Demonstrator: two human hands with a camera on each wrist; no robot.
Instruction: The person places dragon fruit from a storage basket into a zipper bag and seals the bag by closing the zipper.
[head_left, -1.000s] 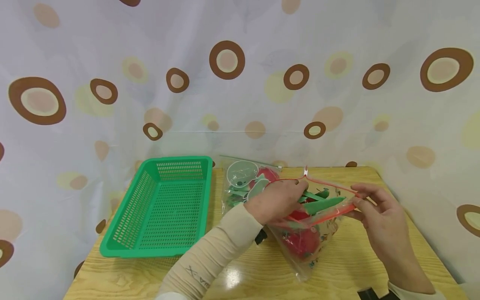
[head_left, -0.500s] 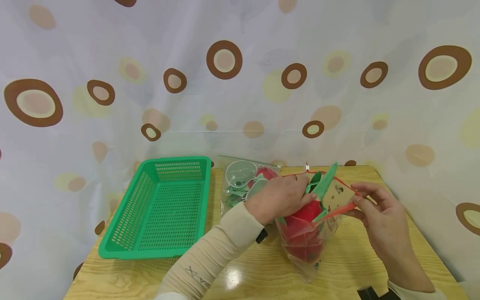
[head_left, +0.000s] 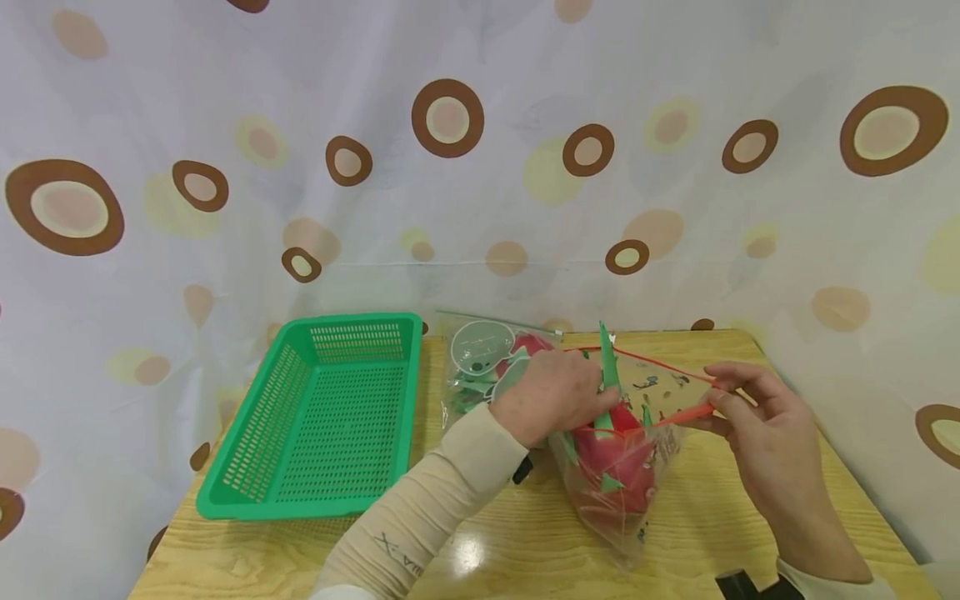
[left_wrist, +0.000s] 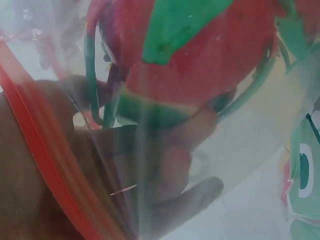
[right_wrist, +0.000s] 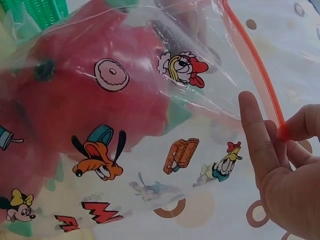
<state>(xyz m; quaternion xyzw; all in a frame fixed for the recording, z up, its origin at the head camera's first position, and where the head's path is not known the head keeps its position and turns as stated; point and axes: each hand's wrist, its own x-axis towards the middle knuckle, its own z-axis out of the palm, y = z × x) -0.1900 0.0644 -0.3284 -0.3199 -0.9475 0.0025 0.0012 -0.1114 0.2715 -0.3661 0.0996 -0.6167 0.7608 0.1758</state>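
Observation:
A clear zip bag [head_left: 663, 442] with a red zip edge and cartoon prints leans on the table, its mouth spread wide. Inside show red dragon fruits [head_left: 624, 417] with green leafy tips, one long tip standing up out of the mouth. My left hand [head_left: 551, 396] reaches into the bag from the left; in the left wrist view its fingers [left_wrist: 192, 127] curl under a red fruit with green parts, seen through the plastic. On the right, my right hand [head_left: 768, 450] pinches the red zip edge [right_wrist: 267, 85] between thumb and finger, the other fingers lying along the bag.
A green plastic basket [head_left: 416, 392] stands left on the wooden table [head_left: 480, 533]. Behind my left hand lies a second clear zip bag [head_left: 457, 392] with red and green things and a glasses print. A patterned cloth [head_left: 510, 200] hangs behind the table.
The fruit's long green tip has risen from lying across the bag's mouth to upright, then swung left. My left hand has shifted slightly left; my right hand keeps its hold on the zip edge.

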